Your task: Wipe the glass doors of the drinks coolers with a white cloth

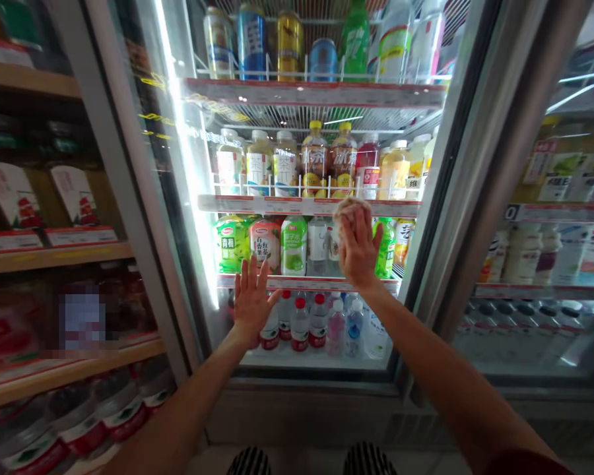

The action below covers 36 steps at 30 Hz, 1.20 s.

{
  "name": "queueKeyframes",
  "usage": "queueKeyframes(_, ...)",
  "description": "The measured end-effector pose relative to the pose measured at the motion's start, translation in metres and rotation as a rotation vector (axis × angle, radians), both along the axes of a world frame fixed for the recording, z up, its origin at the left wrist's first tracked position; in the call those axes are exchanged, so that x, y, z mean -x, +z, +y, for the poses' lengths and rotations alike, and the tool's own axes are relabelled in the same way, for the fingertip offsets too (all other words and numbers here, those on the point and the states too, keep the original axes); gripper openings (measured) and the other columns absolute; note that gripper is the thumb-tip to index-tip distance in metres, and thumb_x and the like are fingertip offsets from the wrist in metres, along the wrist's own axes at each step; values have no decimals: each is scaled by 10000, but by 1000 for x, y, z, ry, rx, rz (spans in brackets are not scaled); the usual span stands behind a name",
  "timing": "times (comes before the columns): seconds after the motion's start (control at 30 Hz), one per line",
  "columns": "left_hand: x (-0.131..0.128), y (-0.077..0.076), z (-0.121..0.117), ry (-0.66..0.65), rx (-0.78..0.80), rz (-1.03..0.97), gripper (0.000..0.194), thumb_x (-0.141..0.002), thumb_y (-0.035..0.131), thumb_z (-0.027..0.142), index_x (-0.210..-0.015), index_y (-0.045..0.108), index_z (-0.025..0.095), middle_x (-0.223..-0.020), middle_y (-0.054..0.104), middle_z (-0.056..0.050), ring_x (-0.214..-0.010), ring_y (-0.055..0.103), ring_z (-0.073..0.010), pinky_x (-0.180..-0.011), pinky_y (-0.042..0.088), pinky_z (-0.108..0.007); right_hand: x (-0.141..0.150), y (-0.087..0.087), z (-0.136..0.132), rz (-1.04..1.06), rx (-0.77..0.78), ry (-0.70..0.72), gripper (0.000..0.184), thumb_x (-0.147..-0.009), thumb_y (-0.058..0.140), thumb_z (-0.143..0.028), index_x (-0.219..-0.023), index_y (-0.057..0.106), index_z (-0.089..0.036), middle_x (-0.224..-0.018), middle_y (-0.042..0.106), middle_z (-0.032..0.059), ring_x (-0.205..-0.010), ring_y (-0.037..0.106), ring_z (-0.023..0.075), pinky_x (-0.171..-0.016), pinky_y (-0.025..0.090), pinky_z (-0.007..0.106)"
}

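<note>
A lit drinks fridge with a closed glass door (307,257) fills the middle of the head view. My right hand (360,254) presses a crumpled pale cloth (346,210) against the glass, at the height of the third shelf's bottles. Lower and to the left, my left hand (253,297) lies spread on the glass with nothing in it. Behind the door, green bottles (294,245) stand between my two hands. Red-capped water bottles (299,323) show on the bottom shelf, partly hidden by my left hand.
Metal door frames (475,185) run down on the right, beside another drinks fridge (544,264). Open wooden shelves (54,260) with bottles stand on the left. Two striped shapes, perhaps my knees (369,458), show at the bottom edge.
</note>
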<state>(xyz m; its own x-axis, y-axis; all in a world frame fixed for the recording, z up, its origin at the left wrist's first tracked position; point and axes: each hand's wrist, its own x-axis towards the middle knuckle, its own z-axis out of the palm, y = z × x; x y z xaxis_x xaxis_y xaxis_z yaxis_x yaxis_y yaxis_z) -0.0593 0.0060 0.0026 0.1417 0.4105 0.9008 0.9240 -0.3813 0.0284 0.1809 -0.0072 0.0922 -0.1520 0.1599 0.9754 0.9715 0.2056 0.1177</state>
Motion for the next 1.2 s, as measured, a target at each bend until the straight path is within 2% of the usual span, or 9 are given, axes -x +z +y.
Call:
queueKeyframes(0.13,7,0,0,0,-12,47,684,-813,511,453,-1388,259,182,-1476,165,-132,-1370,98,-275,-1085,208,-469,17,-55,-9,-484,128,112,561,-832,423,-151,-1364,302,-284,-1426,354,4,-1368,184,204,-1120,82,508)
queueKeyframes(0.2,12,0,-1,-11,-3,82,661,-816,512,441,-1380,283,185,-1473,181,-125,-1369,106,-267,-1087,214,-452,19,-69,-12,-591,167,147,552,-833,421,-132,-1352,319,-289,-1414,377,-9,-1359,212,177,-1126,65,491)
queueKeyframes(0.4,29,-2,-4,-5,13,183,611,-840,479,416,-1381,277,219,-1458,244,-94,-1362,150,-244,-1093,197,-443,26,-15,0,-110,69,41,554,-837,426,-174,-1370,300,-259,-1449,304,66,-1378,141,229,-1098,105,536)
queueKeyframes(0.47,42,-8,-6,3,21,200,586,-851,458,412,-1377,288,216,-1446,272,-97,-1355,183,-237,-1091,198,-442,43,-21,3,-157,85,85,568,-827,429,-161,-1373,297,-245,-1443,317,68,-1379,132,234,-1097,104,541)
queueKeyframes(0.63,96,-23,-10,127,99,131,573,-868,407,415,-1364,305,148,-1443,257,-145,-1342,224,-266,-1055,251,-487,98,-76,6,-658,195,346,570,-802,409,-85,-1347,341,-236,-1420,367,20,-1355,228,173,-1122,150,456)
queueKeyframes(0.7,117,-26,-10,148,131,146,565,-870,402,403,-1361,307,141,-1434,280,-146,-1332,249,-273,-1048,255,-506,118,-67,12,-639,189,356,561,-818,398,-98,-1356,320,-238,-1432,344,15,-1358,218,175,-1123,135,470)
queueKeyframes(0.87,140,-27,-8,131,146,184,534,-869,395,346,-1356,312,142,-1423,310,-139,-1327,265,-257,-1056,250,-496,162,-19,29,-394,152,271,550,-852,371,-153,-1387,255,-217,-1471,248,31,-1383,100,225,-1105,3,560)
queueKeyframes(1.07,162,-38,-8,214,137,68,551,-861,377,371,-1348,320,119,-1422,306,-158,-1316,289,-269,-1051,255,-491,200,-61,32,-821,148,390,513,-840,366,-143,-1351,333,-170,-1455,294,6,-1373,160,159,-1145,133,422)
queueKeyframes(1.2,176,-45,-10,248,168,-4,573,-852,374,366,-1359,296,108,-1432,284,-160,-1329,258,-277,-1059,234,-497,231,-38,37,-620,194,348,522,-861,301,-113,-1376,268,-189,-1480,223,14,-1375,149,194,-1121,130,500)
